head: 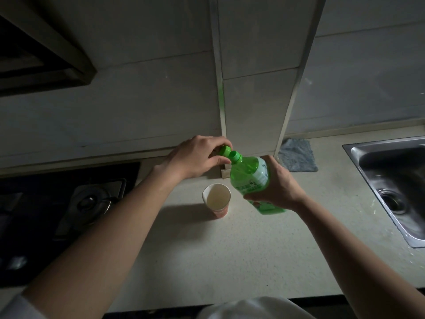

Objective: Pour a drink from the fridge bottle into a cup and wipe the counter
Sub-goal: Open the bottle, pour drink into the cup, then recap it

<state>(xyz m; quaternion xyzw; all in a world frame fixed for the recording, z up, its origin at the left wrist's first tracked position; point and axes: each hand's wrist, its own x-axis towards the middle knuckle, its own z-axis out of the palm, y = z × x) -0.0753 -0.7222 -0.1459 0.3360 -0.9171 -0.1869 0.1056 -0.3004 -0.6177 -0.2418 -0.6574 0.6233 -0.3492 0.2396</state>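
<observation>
Above pale speckled tabletop (230, 261): tilted green plastic bottle (249, 171), beside white paper cup (218, 188) holding pale liquid (217, 200).
Left hand (195, 157): pinches green screw cap (225, 151) at bottle's neck.
Right hand (278, 183): grips bottle's body.

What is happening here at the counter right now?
A person holds a tilted green bottle in the right hand, while the left hand pinches its green cap just beside the neck. The paper cup below stands on the counter with pale drink already in it. A grey cloth lies at the counter's back edge.
</observation>
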